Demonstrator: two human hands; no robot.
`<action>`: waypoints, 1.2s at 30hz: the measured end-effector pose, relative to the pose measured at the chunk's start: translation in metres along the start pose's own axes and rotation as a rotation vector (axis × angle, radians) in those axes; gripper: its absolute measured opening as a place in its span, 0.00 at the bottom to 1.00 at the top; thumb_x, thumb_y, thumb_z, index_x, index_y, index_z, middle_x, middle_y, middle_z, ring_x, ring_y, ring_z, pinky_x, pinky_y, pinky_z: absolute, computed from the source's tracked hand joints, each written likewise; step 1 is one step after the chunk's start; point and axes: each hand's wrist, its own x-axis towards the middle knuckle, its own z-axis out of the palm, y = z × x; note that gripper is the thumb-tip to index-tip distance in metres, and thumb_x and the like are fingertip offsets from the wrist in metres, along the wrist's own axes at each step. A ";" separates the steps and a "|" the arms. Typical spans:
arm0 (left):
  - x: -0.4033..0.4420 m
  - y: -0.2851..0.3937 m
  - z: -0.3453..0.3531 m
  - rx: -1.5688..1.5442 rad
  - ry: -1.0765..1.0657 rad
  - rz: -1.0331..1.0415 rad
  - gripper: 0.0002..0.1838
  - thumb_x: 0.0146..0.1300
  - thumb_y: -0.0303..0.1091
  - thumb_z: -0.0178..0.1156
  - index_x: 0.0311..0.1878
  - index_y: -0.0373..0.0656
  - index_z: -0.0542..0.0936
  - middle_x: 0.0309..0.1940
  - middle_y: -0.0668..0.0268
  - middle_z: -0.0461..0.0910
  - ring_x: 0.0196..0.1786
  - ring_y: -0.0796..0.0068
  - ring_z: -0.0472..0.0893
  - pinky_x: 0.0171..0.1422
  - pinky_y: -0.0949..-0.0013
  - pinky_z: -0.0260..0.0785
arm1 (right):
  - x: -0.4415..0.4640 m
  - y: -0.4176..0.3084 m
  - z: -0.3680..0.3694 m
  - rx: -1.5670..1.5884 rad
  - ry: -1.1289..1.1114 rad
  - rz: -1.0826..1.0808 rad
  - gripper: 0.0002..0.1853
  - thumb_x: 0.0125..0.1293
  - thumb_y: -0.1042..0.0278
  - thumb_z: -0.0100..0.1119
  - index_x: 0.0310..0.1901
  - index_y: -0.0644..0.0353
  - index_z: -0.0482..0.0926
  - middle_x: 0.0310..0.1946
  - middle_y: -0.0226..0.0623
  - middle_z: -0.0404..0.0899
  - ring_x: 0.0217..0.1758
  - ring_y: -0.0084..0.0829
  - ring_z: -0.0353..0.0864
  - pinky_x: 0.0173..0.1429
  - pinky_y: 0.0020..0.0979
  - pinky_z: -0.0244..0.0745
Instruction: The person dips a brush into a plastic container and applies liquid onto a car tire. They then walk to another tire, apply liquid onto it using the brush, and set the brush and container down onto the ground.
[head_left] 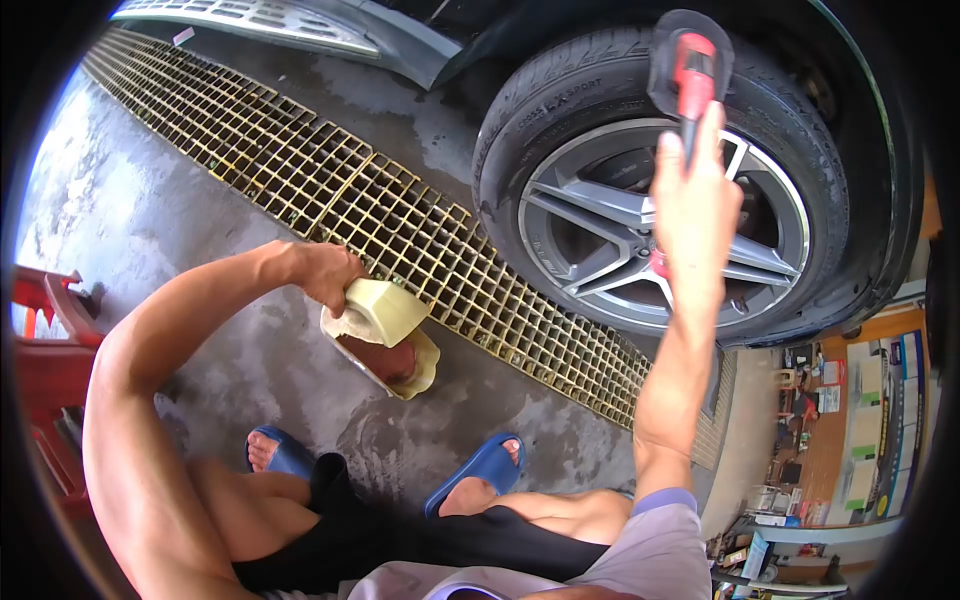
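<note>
My left hand [325,272] is closed on a cream-coloured cut-open plastic jug [392,308], gripping its upper end above the wet floor. Reddish-brown contents show inside the jug. Reaching forward, my right hand [697,205] is wrapped round the handle of a brush [694,70] with a red and black body and a dark oval head. The brush head lies over the upper tread and sidewall of a car tyre [560,90]. Below it sits the silver spoked wheel rim [590,205], partly covered by my right forearm.
A yellowish floor grating [370,190] runs diagonally between me and the car. Red plastic furniture [60,370] stands at the left. Crowded shelves [800,540] and a wall board [865,430] are at the right. My feet wear blue slippers [480,470] on wet concrete.
</note>
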 end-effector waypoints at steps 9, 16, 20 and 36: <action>0.000 0.003 -0.007 0.164 0.002 0.042 0.27 0.48 0.41 0.76 0.54 0.44 0.88 0.42 0.55 0.92 0.45 0.55 0.91 0.54 0.58 0.84 | -0.072 0.011 0.152 -0.130 -0.585 -0.426 0.47 0.66 0.78 0.56 0.85 0.51 0.48 0.33 0.66 0.83 0.30 0.58 0.90 0.33 0.51 0.89; 0.013 -0.021 -0.005 0.206 -0.121 0.011 0.30 0.52 0.50 0.78 0.54 0.41 0.88 0.43 0.53 0.91 0.46 0.57 0.90 0.56 0.58 0.83 | 0.008 0.032 -0.038 0.036 -0.177 -0.161 0.39 0.74 0.63 0.57 0.84 0.47 0.56 0.25 0.55 0.84 0.27 0.52 0.89 0.30 0.49 0.86; 0.003 -0.030 0.005 0.171 -0.058 0.078 0.38 0.54 0.49 0.79 0.65 0.41 0.81 0.50 0.47 0.89 0.54 0.48 0.89 0.62 0.55 0.81 | 0.004 0.140 -0.135 0.100 0.186 0.031 0.34 0.78 0.52 0.58 0.82 0.46 0.64 0.22 0.43 0.81 0.20 0.33 0.84 0.23 0.38 0.79; -0.003 0.019 -0.029 0.139 -0.236 -0.098 0.45 0.51 0.49 0.83 0.71 0.44 0.77 0.58 0.49 0.87 0.60 0.49 0.86 0.67 0.54 0.78 | -0.121 0.326 -0.149 0.438 0.404 0.684 0.35 0.81 0.45 0.56 0.84 0.43 0.61 0.17 0.23 0.67 0.15 0.18 0.68 0.18 0.28 0.67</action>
